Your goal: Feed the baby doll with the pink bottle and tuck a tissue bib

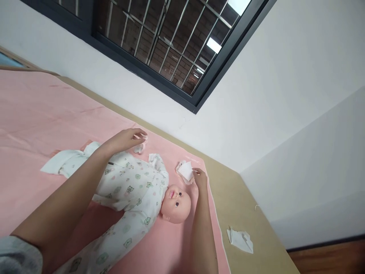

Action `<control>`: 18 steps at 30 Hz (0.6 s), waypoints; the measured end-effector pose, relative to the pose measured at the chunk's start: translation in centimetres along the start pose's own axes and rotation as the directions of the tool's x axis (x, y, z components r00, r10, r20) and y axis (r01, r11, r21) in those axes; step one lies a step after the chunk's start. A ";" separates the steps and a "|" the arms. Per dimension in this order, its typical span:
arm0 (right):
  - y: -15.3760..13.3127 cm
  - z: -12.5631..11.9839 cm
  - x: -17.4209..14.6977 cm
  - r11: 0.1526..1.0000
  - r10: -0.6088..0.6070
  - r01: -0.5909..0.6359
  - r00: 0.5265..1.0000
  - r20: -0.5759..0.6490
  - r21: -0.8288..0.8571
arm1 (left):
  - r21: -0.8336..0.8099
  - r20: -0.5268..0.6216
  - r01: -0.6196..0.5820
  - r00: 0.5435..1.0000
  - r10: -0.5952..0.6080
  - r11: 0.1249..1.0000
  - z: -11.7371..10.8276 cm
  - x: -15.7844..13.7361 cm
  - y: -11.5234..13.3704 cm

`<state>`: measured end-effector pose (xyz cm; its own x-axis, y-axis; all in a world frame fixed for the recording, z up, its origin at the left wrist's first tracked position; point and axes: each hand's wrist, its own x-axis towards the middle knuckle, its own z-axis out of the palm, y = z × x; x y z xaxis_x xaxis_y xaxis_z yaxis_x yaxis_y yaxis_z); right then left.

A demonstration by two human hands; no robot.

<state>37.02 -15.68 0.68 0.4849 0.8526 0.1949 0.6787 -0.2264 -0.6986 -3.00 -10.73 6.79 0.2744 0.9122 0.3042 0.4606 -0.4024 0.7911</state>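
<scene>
A baby doll (176, 205) lies on its back on a pink mat (25, 110), dressed in white clothes (134, 179) with a green animal print. Beyond its body, my left hand (132, 137) curls its fingers around a small clear plastic item (140, 147), whose exact kind I cannot make out. Past the doll's head, my right hand (200, 177) pinches the edge of a white tissue (186, 170). Under that tissue is a small crumpled packet or wrapper (179, 167), partly covered. My left forearm hides part of the doll's lower body.
The mat lies over a tan tabletop (228, 190) that meets a white wall (270, 95). A crumpled white tissue (241, 240) rests on the bare tan strip at the right. Above is a dark-framed window (196, 104) with metal bars.
</scene>
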 end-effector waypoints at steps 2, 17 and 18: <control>-0.3 -0.4 -0.2 0.999 -0.002 0.002 1.000 -0.007 -0.032 | 0.037 -0.020 0.026 0.999 -0.025 0.999 -0.3 0.0 -0.3; 3.1 2.2 -5.0 0.985 0.125 -0.163 0.891 -0.437 -0.051 | 0.170 -0.053 0.129 0.991 -0.122 0.977 -1.2 0.5 -2.5; 3.4 2.5 -5.1 0.984 0.144 -0.174 0.899 -0.414 -0.037 | 0.164 -0.051 0.133 0.991 -0.127 0.977 -1.2 0.5 -2.4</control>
<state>35.43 -19.63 -4.39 0.7619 0.5384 0.3600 0.6036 -0.3887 -0.6962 -4.93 -9.22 5.70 0.1708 0.9585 0.2282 0.6255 -0.2844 0.7266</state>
